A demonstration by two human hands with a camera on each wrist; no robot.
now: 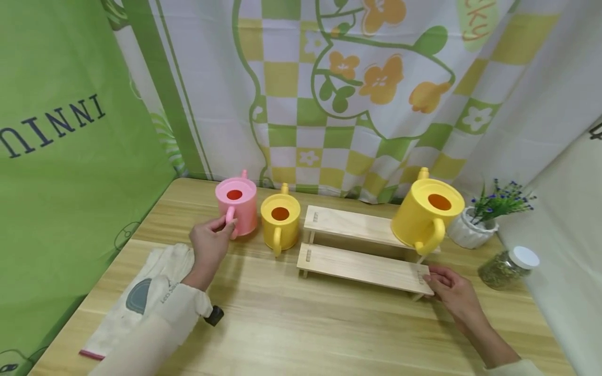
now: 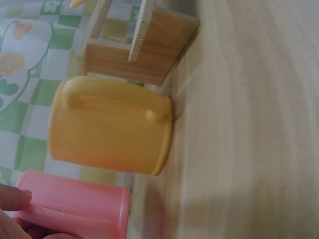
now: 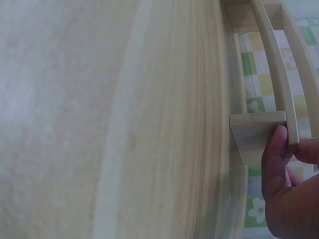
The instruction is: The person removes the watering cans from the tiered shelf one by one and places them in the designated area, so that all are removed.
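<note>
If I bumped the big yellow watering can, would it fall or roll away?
The big yellow watering can might topple, since it stands up high on the narrow upper shelf. It looks like smooth plastic, so it's probably light for its size. If it fell, it might not roll far, because its handle and spout stick out.

Right hand (image 3: pixel 290 191) pinching a wooden shelf board (image 3: pixel 279 74).
Beside the grip, a support panel (image 3: pixel 253 132); behind the grip, checkered cloth (image 3: pixel 249 64).
</note>
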